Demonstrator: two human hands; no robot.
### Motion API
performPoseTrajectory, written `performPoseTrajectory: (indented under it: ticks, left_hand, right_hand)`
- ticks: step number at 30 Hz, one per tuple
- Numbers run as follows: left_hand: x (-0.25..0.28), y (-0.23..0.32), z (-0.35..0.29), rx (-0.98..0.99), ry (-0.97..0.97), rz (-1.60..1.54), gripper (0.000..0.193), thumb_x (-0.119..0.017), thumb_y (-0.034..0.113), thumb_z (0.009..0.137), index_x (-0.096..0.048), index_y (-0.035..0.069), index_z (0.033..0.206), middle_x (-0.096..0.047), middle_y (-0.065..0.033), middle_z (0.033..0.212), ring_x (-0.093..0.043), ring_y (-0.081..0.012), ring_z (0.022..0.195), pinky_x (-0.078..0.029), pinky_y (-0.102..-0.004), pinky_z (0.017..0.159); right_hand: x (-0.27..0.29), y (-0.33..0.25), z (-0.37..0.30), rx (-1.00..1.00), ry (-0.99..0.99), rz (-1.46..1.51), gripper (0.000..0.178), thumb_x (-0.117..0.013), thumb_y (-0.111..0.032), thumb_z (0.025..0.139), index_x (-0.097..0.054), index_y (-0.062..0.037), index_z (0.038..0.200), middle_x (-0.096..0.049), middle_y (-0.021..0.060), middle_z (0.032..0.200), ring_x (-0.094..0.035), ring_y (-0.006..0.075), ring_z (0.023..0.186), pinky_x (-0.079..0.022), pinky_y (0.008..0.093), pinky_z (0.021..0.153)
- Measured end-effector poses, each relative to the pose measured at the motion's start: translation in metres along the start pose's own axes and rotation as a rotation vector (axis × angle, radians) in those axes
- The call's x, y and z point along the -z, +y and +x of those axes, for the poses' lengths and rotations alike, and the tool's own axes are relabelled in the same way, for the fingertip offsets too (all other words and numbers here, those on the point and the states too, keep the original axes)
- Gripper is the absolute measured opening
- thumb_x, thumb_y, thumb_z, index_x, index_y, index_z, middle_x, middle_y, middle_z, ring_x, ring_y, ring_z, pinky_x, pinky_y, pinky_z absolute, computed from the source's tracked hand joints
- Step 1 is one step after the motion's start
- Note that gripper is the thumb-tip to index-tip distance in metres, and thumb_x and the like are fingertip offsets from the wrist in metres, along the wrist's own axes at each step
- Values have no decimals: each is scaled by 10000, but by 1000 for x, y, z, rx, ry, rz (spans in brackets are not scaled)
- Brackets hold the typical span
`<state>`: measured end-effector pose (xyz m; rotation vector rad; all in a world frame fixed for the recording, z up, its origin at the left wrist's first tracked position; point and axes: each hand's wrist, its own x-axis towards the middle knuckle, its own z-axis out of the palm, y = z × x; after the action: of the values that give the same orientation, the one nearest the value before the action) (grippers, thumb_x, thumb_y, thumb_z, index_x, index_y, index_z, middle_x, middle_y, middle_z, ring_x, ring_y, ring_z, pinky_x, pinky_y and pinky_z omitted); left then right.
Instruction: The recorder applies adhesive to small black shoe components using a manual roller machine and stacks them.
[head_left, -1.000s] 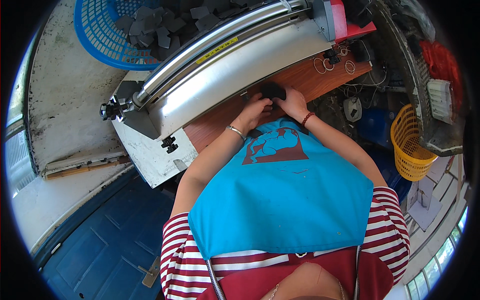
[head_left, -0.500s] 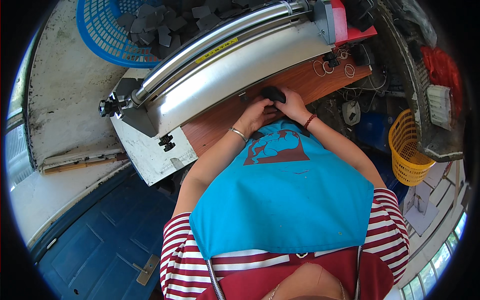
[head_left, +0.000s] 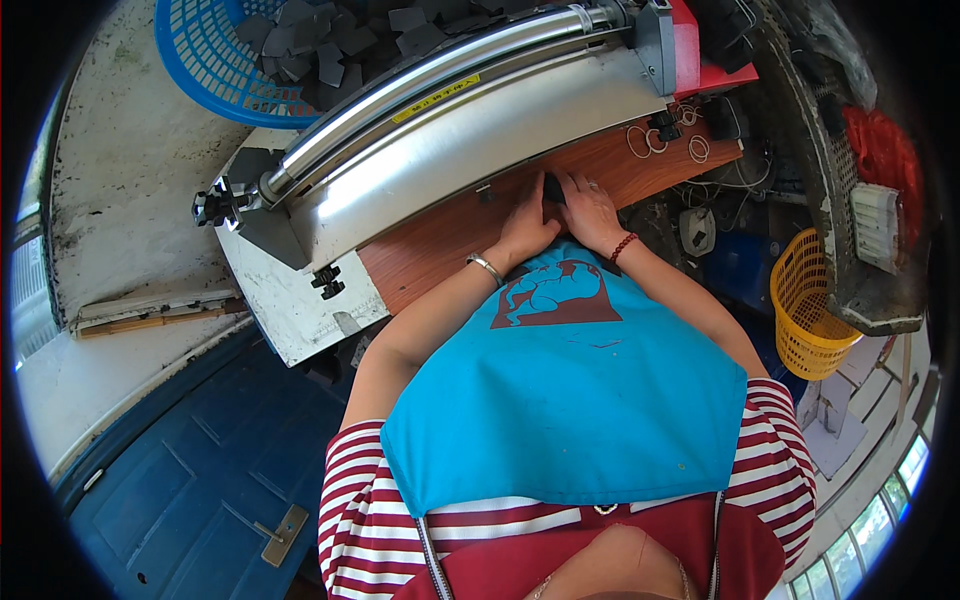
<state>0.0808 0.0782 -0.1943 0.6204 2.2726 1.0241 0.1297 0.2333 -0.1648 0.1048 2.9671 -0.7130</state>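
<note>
Between two hands (head_left: 527, 228) (head_left: 592, 215), one black object (head_left: 552, 188)

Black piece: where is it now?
In the head view, above and right of centre, the black piece shows between the left hand and the right hand, over the reddish-brown board.

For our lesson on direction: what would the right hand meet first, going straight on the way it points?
The right hand would probably meet the silver panel first, though depth is unclear.

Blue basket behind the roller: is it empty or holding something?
Holding something: dark flat pieces lie heaped inside the blue basket.
</note>
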Motion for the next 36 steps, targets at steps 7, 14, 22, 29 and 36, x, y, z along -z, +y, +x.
performPoseTrajectory:
  ticks: [7,14,22,29,36]
  left_hand:
    - [1,-4,4,90,104,-355,730,-609,70,795,-286,24,1449,-587,-192,1138,-610,-223,901,-528,-345,784]
    - [36,46,-16,242,-76,-950,516,-629,115,865,-406,10,1319,-611,-85,970,-632,-141,745,-534,-287,639]
    - [71,88,-30,164,-271,-1338,398,-711,189,859,-484,35,1146,-592,-52,861,-602,-125,664,-522,-251,595]
    - [90,111,-31,-75,136,-700,315,-764,182,821,-520,58,979,-581,-18,812,-578,-82,711,-504,-253,594]
    - [120,152,-45,-22,-62,-1406,351,-738,176,819,-530,7,1046,-592,-119,968,-655,-176,760,-583,-297,583]
  right_hand:
    - [8,14,-3,-57,-20,353,531,-644,-153,829,-463,-23,1312,-557,201,1205,-561,374,1098,-457,443,922]
    - [51,7,-16,-141,-86,788,479,-662,-205,878,-506,22,1270,-629,146,1135,-603,227,1054,-477,334,895]
    - [90,-10,-26,-301,-396,1846,347,-618,-224,933,-584,22,1177,-666,124,1024,-645,157,914,-513,295,794]
    - [113,-41,-21,-101,-14,1175,307,-574,-212,965,-611,21,1161,-680,87,980,-610,81,853,-496,229,737]
    - [132,-57,-20,-224,-357,1962,279,-549,-231,977,-609,-3,1125,-661,68,893,-620,120,769,-513,273,639]
